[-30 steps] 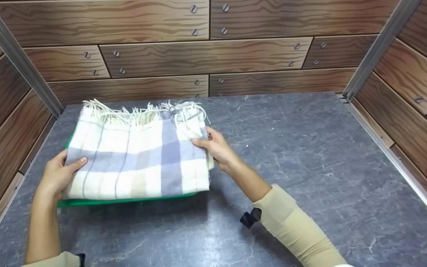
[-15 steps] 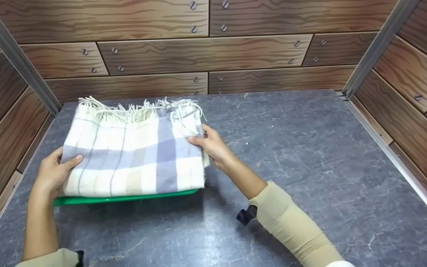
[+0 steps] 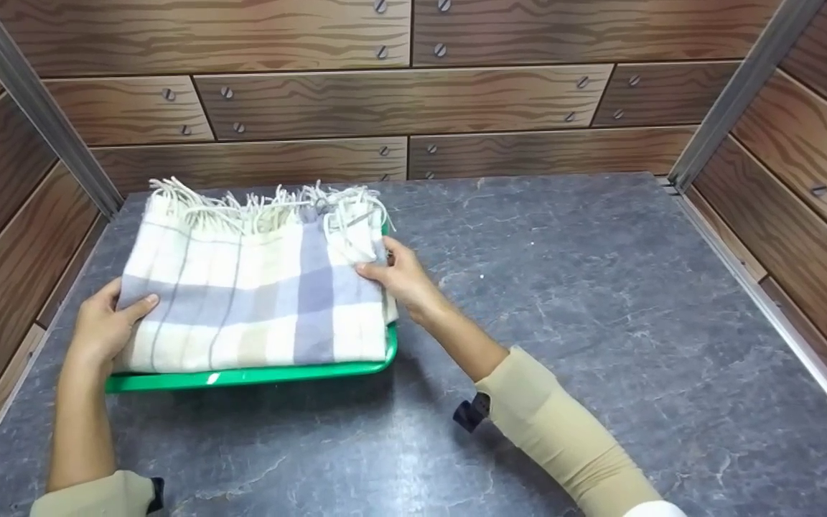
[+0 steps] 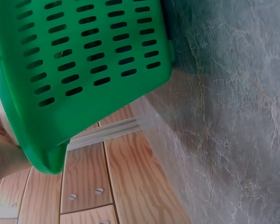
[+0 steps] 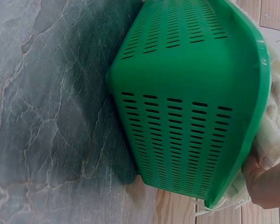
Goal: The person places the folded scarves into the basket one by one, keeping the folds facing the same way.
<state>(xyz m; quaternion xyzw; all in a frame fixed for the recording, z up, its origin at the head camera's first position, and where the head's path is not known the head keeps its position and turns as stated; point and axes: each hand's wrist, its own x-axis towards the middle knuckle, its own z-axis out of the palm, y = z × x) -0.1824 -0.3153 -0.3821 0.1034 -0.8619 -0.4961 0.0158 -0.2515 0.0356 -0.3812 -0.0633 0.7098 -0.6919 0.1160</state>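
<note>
A folded plaid blanket (image 3: pixel 255 291) in white, lilac and beige, its fringe on the far side, lies flat over the mouth of a green plastic basket (image 3: pixel 263 377). My left hand (image 3: pixel 103 323) grips the blanket's left edge, thumb on top and fingers tucked out of sight. At the opposite edge my right hand (image 3: pixel 405 278) pinches the folded layers, thumb above. Both wrist views show the slotted basket walls (image 5: pixel 186 79) standing on the table, with the blanket at rim height. The blanket hides the basket's inside.
A dark grey marbled tabletop (image 3: pixel 586 301) extends to the right and in front of the basket. Wood-plank panels (image 3: pixel 399 104) with metal corner posts (image 3: pixel 751 90) enclose it at the back and sides. Black straps sit on both sleeves.
Both hands and the blanket have shifted slightly left and toward the back. More of the basket's front rim and its right corner now shows. The grip stays the same.
</note>
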